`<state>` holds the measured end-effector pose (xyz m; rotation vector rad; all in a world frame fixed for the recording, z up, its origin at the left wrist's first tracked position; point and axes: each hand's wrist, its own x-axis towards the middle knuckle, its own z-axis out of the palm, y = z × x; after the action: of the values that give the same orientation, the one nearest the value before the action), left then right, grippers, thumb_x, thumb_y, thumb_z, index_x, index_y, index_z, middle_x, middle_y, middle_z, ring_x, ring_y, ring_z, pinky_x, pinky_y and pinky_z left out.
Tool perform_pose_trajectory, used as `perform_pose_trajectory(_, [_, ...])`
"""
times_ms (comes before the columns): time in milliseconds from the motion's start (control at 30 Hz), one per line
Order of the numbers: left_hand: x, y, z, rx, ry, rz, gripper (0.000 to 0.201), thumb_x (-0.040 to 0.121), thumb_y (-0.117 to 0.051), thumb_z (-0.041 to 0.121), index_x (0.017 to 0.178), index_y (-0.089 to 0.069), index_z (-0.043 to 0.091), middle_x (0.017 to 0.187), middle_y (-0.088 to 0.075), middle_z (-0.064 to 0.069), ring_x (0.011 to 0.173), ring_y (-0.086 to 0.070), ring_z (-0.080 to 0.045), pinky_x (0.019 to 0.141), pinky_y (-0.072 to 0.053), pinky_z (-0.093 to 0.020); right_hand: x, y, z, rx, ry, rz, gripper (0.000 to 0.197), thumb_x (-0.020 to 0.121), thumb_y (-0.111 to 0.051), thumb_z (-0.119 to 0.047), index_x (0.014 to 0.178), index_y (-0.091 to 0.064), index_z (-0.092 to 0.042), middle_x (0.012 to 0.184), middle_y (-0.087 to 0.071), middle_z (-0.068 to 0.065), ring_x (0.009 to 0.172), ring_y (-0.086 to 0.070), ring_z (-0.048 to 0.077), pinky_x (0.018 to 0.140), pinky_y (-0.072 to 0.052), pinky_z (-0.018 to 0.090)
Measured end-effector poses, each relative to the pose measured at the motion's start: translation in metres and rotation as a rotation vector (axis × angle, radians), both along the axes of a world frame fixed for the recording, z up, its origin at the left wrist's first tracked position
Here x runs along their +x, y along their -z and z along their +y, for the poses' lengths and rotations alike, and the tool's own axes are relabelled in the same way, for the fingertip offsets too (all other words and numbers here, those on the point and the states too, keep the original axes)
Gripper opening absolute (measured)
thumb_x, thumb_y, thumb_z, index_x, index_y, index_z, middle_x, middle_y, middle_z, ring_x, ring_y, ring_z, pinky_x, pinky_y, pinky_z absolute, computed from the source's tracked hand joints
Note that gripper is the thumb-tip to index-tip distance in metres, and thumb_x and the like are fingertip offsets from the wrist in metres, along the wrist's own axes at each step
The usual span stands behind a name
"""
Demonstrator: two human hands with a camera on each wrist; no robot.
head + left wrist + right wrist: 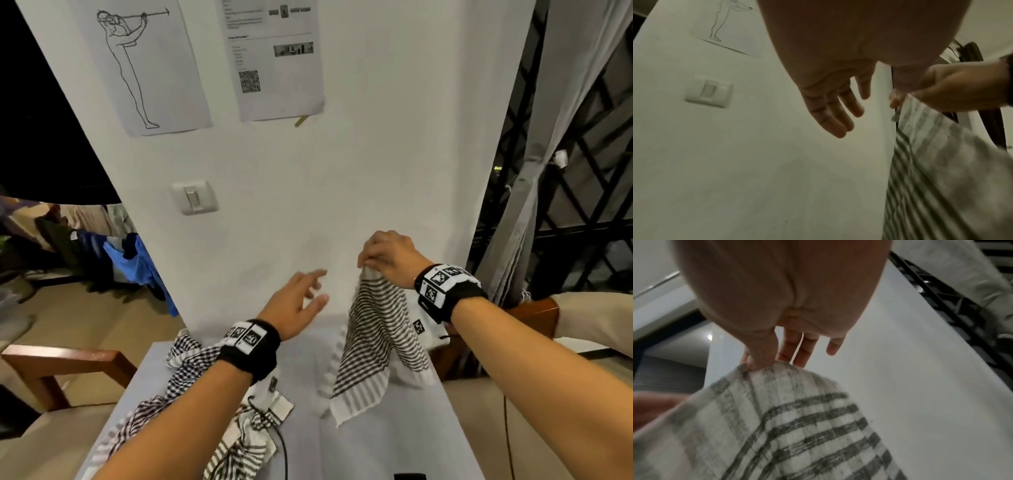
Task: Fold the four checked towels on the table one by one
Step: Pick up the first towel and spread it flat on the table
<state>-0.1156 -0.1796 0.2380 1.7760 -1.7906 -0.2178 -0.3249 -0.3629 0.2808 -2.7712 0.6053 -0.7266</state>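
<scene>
The right hand [388, 257] pinched the top edge of a white towel with dark grey checks and stripes [373, 346], thumb against fingertips, holding it up so it hung over the right half of the pale grey table [394, 442]. The left hand [294, 305] hovered just beside that towel, fingers [830, 116] straight and spread, holding nothing. Under the left forearm, more crumpled black-and-white checked towels [191, 373] lay in a heap on the table's left side.
</scene>
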Motion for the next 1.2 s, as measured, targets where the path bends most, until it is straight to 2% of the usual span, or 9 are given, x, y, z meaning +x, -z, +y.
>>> perform_pose_trajectory(167, [-0.007,-0.059,-0.041,0.043,0.127,0.378,0.092,0.091,-0.062,0.01,0.153,-0.005,0.045,0.16,-0.019,0.012,0.139,-0.032,-0.007,0.106,-0.043,-0.037,0.019,-0.03,0.023,0.091,-0.155,0.086,0.024,0.094,-0.063,-0.032,0.091,-0.065,-0.056,0.158,-0.023,-0.018,0.15,-0.006,0.018,0.115,-0.004,0.046])
perform_pose_trajectory(267, [-0.012,-0.077,-0.055,0.162,0.245,0.471,0.103,0.085,-0.062,-0.004,0.153,-0.003,0.045,0.146,-0.048,0.01,0.128,-0.051,-0.006,0.096,-0.049,-0.028,0.016,-0.041,0.029,0.191,-0.155,0.076,0.023,0.094,-0.062,-0.039,0.092,-0.063,-0.061,0.162,-0.005,-0.019,0.15,0.009,0.014,0.117,0.003,0.048])
perform_pose_trajectory(367, [-0.017,-0.078,-0.062,0.135,0.23,0.484,0.069,0.09,-0.06,-0.001,0.149,-0.036,0.025,0.11,-0.072,-0.005,0.108,-0.066,-0.017,0.096,-0.051,-0.034,0.007,-0.036,0.025,0.323,-0.107,-0.079,0.019,0.093,-0.065,-0.037,0.095,-0.069,-0.055,0.161,-0.009,-0.02,0.15,0.005,0.012,0.119,-0.004,0.048])
perform_pose_trajectory(433, [-0.023,-0.072,-0.065,0.094,0.225,0.513,0.025,0.096,-0.057,0.006,0.12,-0.063,0.008,0.096,-0.07,-0.022,0.088,-0.069,-0.025,0.087,-0.056,-0.048,0.003,-0.025,0.028,0.443,-0.069,-0.249,0.019,0.093,-0.064,-0.036,0.105,-0.069,-0.05,0.16,-0.019,-0.017,0.15,-0.009,0.01,0.118,-0.018,0.039])
perform_pose_trajectory(567, [-0.029,-0.072,-0.068,-0.117,0.041,0.308,0.014,0.096,-0.059,0.027,0.092,-0.072,0.022,0.082,-0.072,0.013,0.079,-0.065,-0.003,0.077,-0.052,-0.029,-0.003,0.012,0.037,0.901,-0.049,-0.496,0.048,0.087,-0.064,-0.049,0.132,-0.051,-0.037,0.132,-0.058,-0.002,0.119,-0.058,0.011,0.097,-0.05,0.034])
perform_pose_trajectory(633, [-0.024,-0.075,-0.067,-0.22,-0.03,0.239,0.014,0.096,-0.06,0.031,0.094,-0.072,0.026,0.092,-0.072,0.015,0.089,-0.065,-0.002,0.08,-0.05,-0.025,-0.007,0.036,0.037,0.867,0.016,-0.363,0.018,0.088,-0.068,-0.042,0.101,-0.064,-0.03,0.088,-0.068,-0.012,0.079,-0.065,0.005,0.077,-0.051,0.026])
perform_pose_trajectory(700, [-0.014,-0.075,-0.064,-0.265,-0.059,0.178,0.014,0.095,-0.06,0.034,0.096,-0.073,0.028,0.097,-0.073,0.014,0.093,-0.065,-0.004,0.082,-0.049,-0.023,-0.011,0.055,0.031,0.736,0.105,-0.184,0.036,0.087,-0.073,-0.038,0.066,-0.054,-0.016,0.059,-0.047,-0.01,0.054,-0.045,0.007,0.06,-0.039,0.027])
perform_pose_trajectory(933, [0.04,-0.038,-0.046,-0.146,-0.102,0.071,0.019,0.093,-0.063,0.041,0.102,-0.075,0.029,0.099,-0.071,0.008,0.093,-0.063,-0.007,0.083,-0.051,-0.027,-0.043,0.071,0.005,0.656,0.122,0.113,0.061,0.067,-0.08,-0.061,0.065,-0.053,-0.006,0.07,-0.047,0.018,0.062,-0.048,0.021,0.064,-0.037,0.034])
perform_pose_trajectory(1200, [0.084,-0.007,-0.044,-0.056,-0.243,0.03,0.016,0.093,-0.064,0.034,0.101,-0.076,0.025,0.103,-0.073,0.004,0.096,-0.065,-0.015,0.082,-0.049,-0.027,-0.053,0.069,-0.031,0.707,0.109,0.285,0.057,0.076,-0.08,-0.049,0.057,-0.035,-0.02,0.059,-0.03,0.003,0.054,-0.031,0.016,0.06,-0.023,0.031])
